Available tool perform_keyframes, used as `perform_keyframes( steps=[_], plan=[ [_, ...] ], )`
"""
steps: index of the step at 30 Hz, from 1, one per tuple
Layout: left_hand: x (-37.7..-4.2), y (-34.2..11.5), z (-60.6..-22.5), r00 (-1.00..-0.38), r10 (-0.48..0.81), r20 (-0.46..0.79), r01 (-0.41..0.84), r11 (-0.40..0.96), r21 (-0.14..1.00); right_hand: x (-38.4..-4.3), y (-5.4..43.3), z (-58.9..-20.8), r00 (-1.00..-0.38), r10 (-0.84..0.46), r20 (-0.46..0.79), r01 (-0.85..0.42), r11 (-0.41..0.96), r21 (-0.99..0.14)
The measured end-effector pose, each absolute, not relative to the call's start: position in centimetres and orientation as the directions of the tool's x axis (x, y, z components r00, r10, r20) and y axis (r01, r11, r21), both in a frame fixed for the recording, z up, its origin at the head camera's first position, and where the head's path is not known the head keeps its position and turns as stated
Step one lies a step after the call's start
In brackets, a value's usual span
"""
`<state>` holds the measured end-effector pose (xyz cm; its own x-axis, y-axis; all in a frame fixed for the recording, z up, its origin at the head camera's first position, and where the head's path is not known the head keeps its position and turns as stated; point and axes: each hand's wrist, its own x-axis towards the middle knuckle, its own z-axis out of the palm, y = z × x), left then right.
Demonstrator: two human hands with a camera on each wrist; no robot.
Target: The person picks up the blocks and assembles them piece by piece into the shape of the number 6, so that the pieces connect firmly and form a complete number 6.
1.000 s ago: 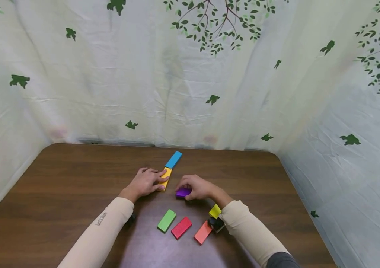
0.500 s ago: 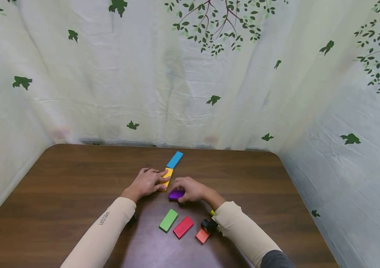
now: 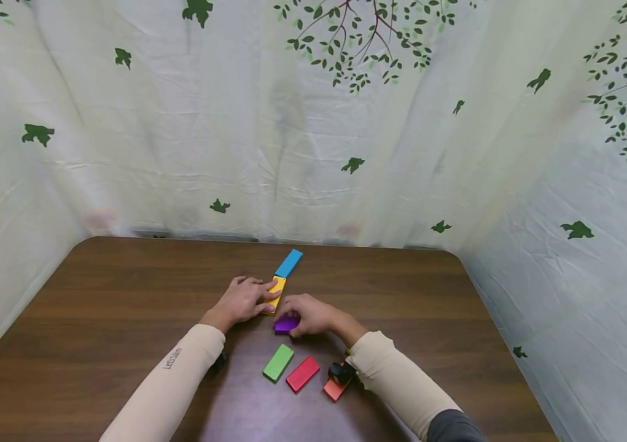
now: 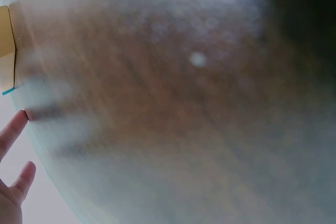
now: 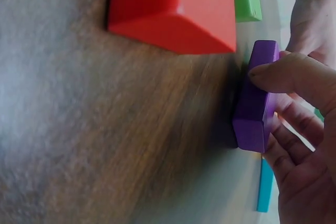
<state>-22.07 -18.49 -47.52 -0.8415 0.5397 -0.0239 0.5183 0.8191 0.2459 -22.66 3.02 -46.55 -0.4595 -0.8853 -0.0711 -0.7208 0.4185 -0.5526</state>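
On the side toward the left edge of the brown wood-grain table [image 3: 125,294], a long, close-fitting cream fabric sleeve [image 3: 155,393] covers the forearm, with small dark lettering [image 3: 171,358], seemingly "LetsSlim", printed lengthwise. Its cuff ends at the wrist, leaving the left hand [image 3: 241,299] bare; a small black device [image 3: 218,361] shows partly beneath it. Toward the table's right edge, a matching plain cream fabric sleeve [image 3: 407,383] has a wrinkled, bunched cuff, and dark grey cloth [image 3: 454,425] begins higher up that arm. A rounded black device [image 3: 339,372] sits under this wrist, and the right hand [image 3: 313,313] is bare too.
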Motion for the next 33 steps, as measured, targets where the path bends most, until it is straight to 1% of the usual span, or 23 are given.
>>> perform_keyframes(
  steps=[6, 16, 22, 26, 29, 33],
  plan=[
    [-22.1, -18.6, -47.7, -0.839, 0.543, -0.032, 0.520, 0.819, 0.243, -22.5, 2.7, -46.8, -0.467, -0.880, -0.088, -0.719, 0.436, -0.541],
    [-22.1, -18.7, -47.7, -0.839, 0.543, -0.019, 0.524, 0.818, 0.239, -22.4, 2.2, -46.8, -0.511, -0.855, -0.093, -0.676, 0.466, -0.570],
    [-22.0, -18.4, -47.7, -0.834, 0.551, -0.002, 0.533, 0.808, 0.251, -22.5, 2.7, -46.7, -0.541, -0.838, -0.076, -0.663, 0.480, -0.574],
    [-22.2, -18.3, -47.9, -0.837, 0.547, -0.004, 0.528, 0.811, 0.253, -23.0, 3.2, -46.7, -0.537, -0.842, -0.055, -0.663, 0.461, -0.590],
    [-22.4, -18.4, -47.9, -0.839, 0.544, -0.009, 0.524, 0.813, 0.255, -23.2, 3.4, -46.7, -0.533, -0.844, -0.064, -0.652, 0.457, -0.605],
    [-22.3, -18.5, -47.8, -0.841, 0.541, -0.013, 0.520, 0.815, 0.256, -23.3, 3.8, -46.6, -0.551, -0.827, -0.112, -0.630, 0.500, -0.595]
  ],
)
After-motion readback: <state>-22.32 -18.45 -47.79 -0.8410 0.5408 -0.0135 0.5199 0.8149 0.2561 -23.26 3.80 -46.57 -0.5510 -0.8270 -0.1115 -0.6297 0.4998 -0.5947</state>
